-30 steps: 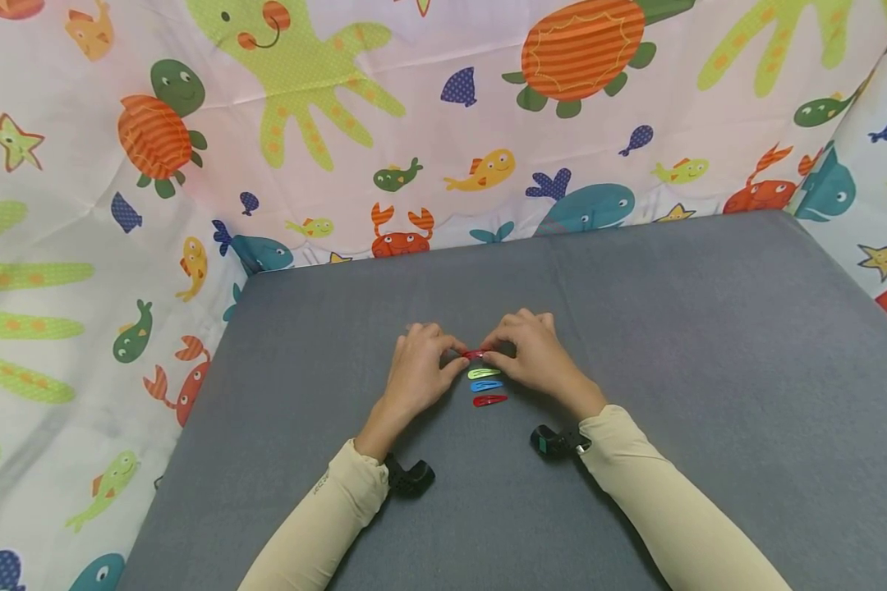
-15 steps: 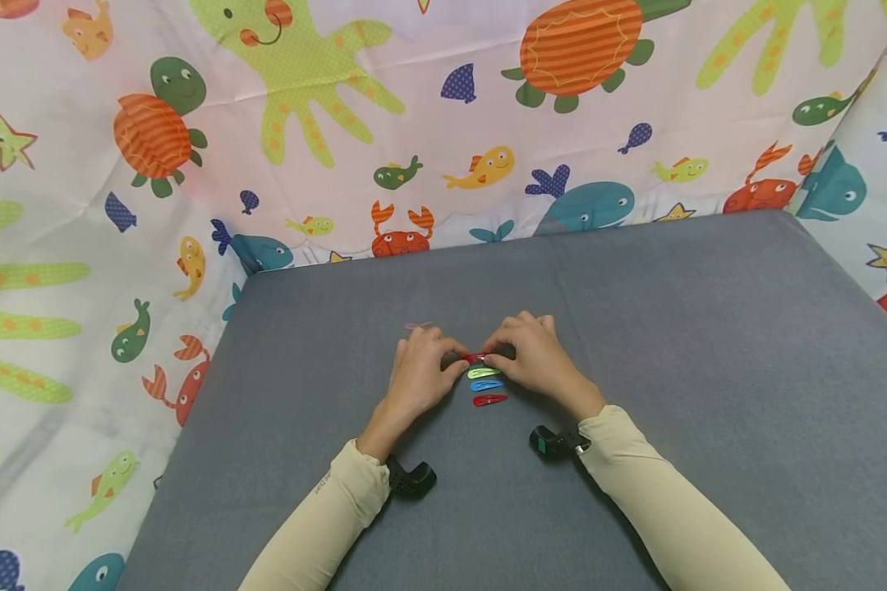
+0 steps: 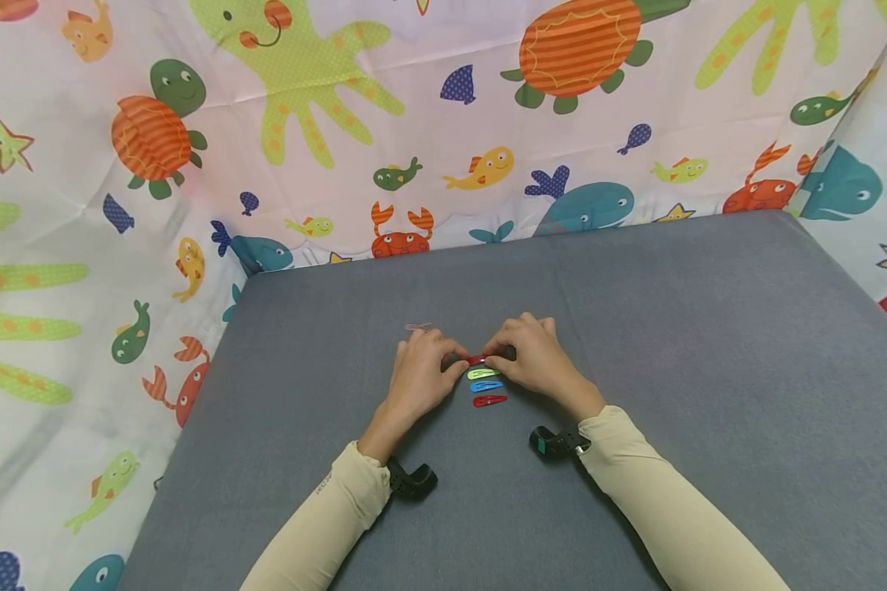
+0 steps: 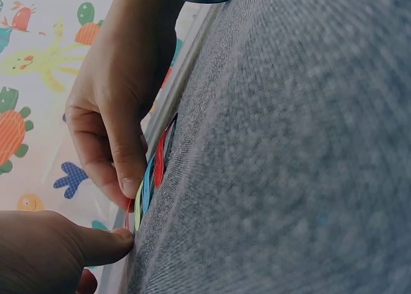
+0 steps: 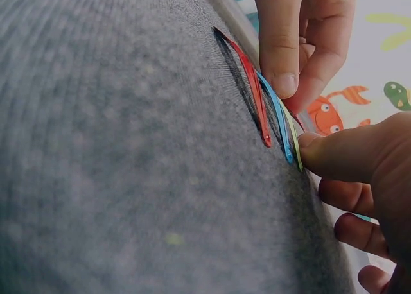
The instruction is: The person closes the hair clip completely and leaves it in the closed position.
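My left hand [image 3: 420,371] and right hand [image 3: 534,355] pinch opposite ends of a red snap hair clip [image 3: 476,360], low over the grey cloth. Their fingertips cover both its ends. On the near side of it lie a yellow-green snap hair clip [image 3: 483,373], a blue one [image 3: 485,386] and another red one [image 3: 490,400], stacked in a column with narrow gaps. In the right wrist view, the right thumb [image 5: 321,154] sits close beside the yellow-green clip [image 5: 292,135]. The left wrist view shows the held clip [image 4: 128,214] as a thin red edge between the thumbs.
A small thin pinkish item [image 3: 417,327] lies just beyond the left hand's knuckles. Grey cloth [image 3: 673,345] covers the table, and a curtain printed with sea animals [image 3: 473,115] hangs along its far and side edges. Black wrist cameras [image 3: 412,479] hang from both wrists.
Both hands have drawn the held red clip slightly nearer, towards the yellow-green one. The pinkish item beyond the left hand has come into sight. The other clips have stayed put.
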`<state>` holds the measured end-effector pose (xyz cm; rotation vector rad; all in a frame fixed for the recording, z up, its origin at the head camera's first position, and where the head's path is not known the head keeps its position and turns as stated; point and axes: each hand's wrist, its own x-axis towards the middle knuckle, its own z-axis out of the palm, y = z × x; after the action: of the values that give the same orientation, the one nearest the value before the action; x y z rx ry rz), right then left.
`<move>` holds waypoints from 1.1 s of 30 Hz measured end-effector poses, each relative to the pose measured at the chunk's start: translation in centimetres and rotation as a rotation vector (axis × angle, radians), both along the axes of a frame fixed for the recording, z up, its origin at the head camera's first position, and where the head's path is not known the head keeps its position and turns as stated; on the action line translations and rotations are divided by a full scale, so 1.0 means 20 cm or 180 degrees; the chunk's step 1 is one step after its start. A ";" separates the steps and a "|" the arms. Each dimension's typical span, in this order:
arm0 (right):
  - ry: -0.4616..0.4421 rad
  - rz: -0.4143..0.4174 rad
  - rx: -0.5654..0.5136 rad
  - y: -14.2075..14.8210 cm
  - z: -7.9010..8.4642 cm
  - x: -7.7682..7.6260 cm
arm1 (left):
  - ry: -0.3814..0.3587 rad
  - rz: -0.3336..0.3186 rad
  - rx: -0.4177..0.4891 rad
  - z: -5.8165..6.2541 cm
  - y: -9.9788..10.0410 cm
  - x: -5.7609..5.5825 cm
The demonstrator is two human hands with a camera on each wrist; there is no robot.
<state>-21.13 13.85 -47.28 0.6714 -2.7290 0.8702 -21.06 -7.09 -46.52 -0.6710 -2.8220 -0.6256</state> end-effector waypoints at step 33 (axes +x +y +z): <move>-0.0179 -0.0039 -0.0149 0.00 0.02 0.01 | 0.0015 0.0035 -0.0032 0.01 0.00 0.00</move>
<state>-21.02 13.79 -46.88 0.6298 -2.7494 0.9613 -21.02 -7.00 -46.33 -0.6572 -2.8246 -0.6077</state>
